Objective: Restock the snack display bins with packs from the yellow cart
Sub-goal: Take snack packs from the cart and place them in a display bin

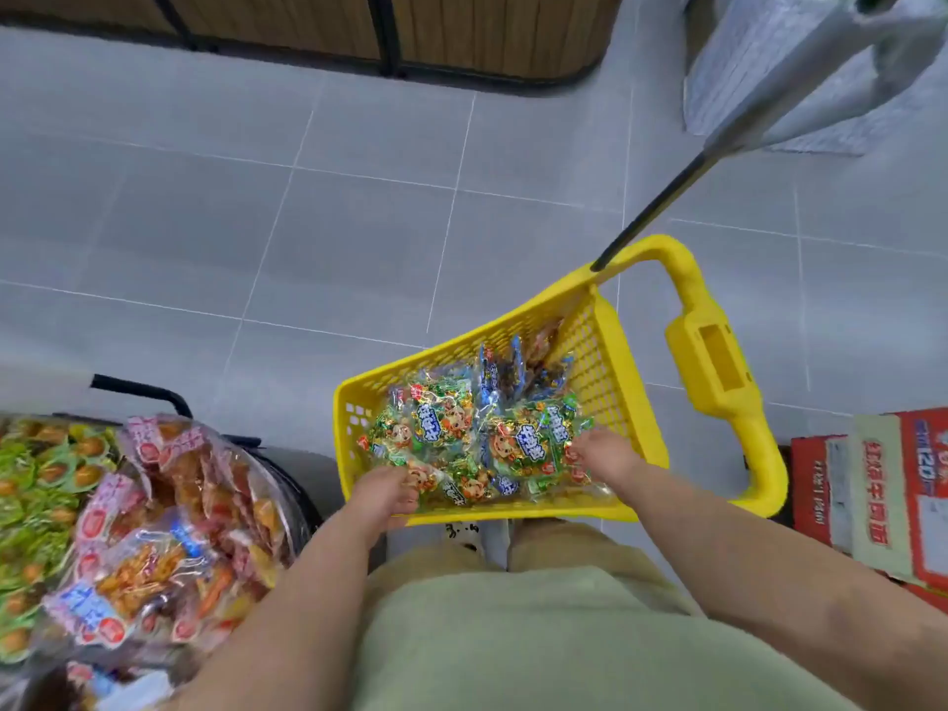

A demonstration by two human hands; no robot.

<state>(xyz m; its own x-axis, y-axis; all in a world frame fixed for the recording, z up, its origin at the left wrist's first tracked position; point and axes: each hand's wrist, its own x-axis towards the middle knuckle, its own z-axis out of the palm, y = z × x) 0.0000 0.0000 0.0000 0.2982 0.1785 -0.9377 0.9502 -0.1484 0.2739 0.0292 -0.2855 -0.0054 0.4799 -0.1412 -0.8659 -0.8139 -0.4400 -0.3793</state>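
The yellow cart (605, 331) stands on the floor straight in front of me, its handle (718, 372) off to the right. It holds green and blue snack packs (461, 433), with darker blue packs (513, 372) toward the far end. Both hands reach into its near end. My left hand (384, 497) curls over the packs at the near left corner. My right hand (603, 456) closes on a green pack (523, 443) near the right wall. The display bin (287, 484) at my left is heaped with pink-labelled packs (169, 505) and small green packs (36, 495).
Red cardboard boxes (872, 490) lie on the floor to the right of the cart. A black pole (651, 213) slants up from the cart's far corner. A wood-panelled display base (390, 33) runs along the far side of the grey tiled floor (256, 223).
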